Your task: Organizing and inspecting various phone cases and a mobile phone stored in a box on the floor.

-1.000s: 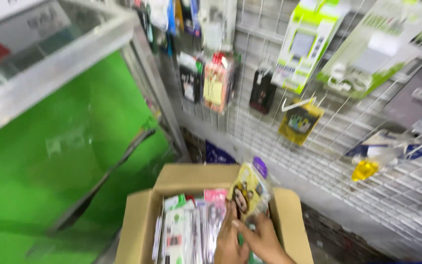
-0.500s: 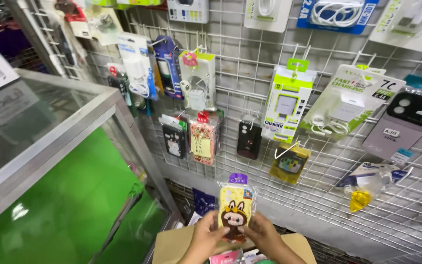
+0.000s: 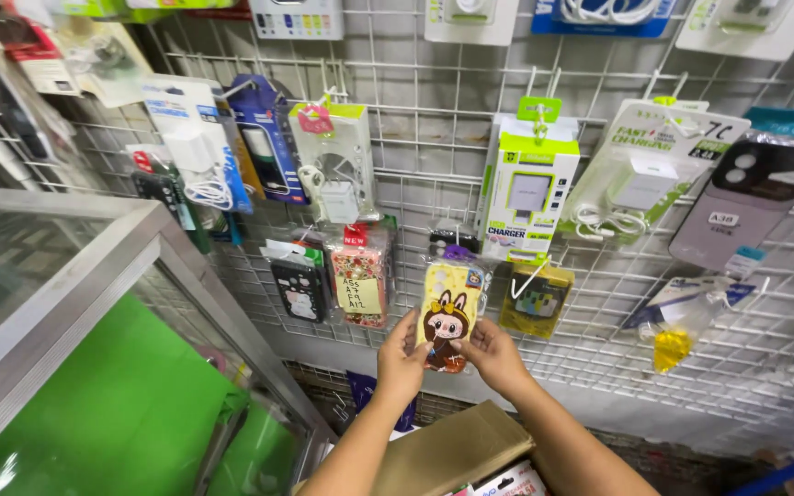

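Yellow cartoon-rabbit phone case in clear plastic packet (image 3: 449,317)

I hold it upright with both hands, its purple hang tab up against the white wire grid wall (image 3: 434,147).

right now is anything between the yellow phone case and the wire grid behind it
Nothing visible. Both hands, left hand and right hand, hold the yellow phone case up against the wire grid, in the gap between a floral case and a yellow-green packet.
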